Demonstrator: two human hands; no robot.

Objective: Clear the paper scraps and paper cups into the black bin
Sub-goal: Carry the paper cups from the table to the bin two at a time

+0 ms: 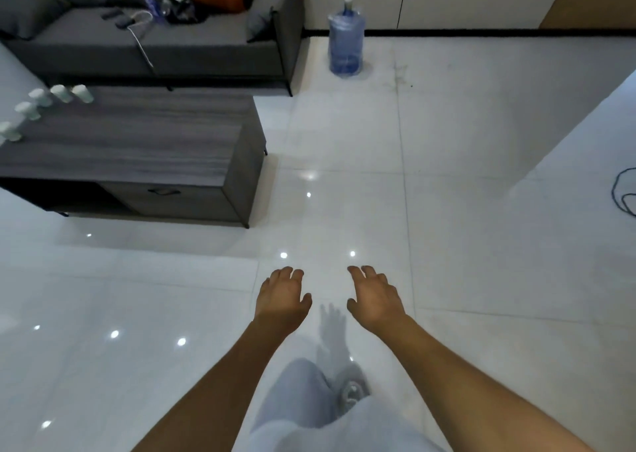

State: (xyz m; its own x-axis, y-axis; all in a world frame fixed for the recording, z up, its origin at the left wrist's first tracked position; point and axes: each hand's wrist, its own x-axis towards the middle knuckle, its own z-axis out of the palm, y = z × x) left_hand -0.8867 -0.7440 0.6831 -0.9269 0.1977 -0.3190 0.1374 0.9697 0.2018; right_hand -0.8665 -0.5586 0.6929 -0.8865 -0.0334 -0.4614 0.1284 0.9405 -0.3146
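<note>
- White paper cups, five of them, stand in a curved row at the far left edge of the grey wood-grain coffee table; no writing on them can be read.
- Left hand and right hand hover over the glossy tiled floor, fingers loosely spread, holding nothing, well apart from the cups.
- Behind the table sits a grey sofa; a blue water jug stands by the wall.

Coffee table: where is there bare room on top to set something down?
The coffee table top is bare across its middle and right end. Paper cups line the far-left edge. The sofa seat behind is cluttered.
</note>
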